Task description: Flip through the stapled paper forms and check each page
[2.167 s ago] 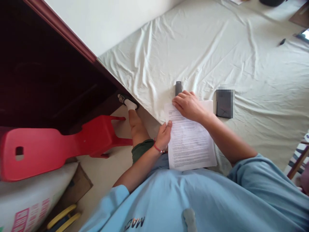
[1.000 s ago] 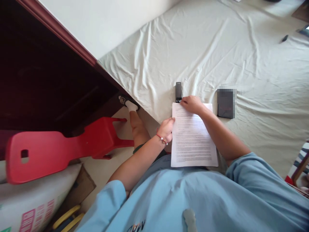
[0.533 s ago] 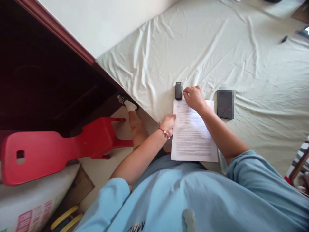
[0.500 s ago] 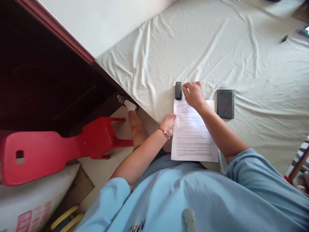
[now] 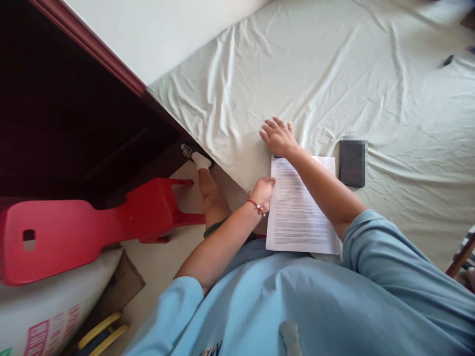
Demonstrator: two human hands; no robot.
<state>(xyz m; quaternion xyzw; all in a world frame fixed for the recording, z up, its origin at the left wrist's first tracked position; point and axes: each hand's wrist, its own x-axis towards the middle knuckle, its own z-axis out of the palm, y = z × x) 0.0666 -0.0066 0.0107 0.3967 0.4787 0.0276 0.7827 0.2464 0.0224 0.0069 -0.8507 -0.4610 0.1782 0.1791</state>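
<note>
A stack of printed paper sheets [image 5: 297,212] lies at the near edge of a bed covered with a pale wrinkled sheet [image 5: 334,74], its lower end over my lap. My left hand [image 5: 262,193], with a red bracelet at the wrist, grips the stack's left edge. My right hand [image 5: 278,137] lies just beyond the stack's top left corner, fingers stretched out over the spot where a small black oblong device lay. That device is hidden under the hand, so I cannot see whether the fingers grip it.
A dark flat rectangular object [image 5: 352,163] rests on the sheet right of the paper. A red plastic stool [image 5: 92,227] lies tipped on the floor at left, beside dark wooden furniture [image 5: 74,123]. A white printed sack [image 5: 37,316] and cardboard [image 5: 122,282] sit at lower left.
My right hand has slid from the paper's top edge up and left onto the small black device, which it now covers. My left hand has kept its hold on the stack's left edge.
</note>
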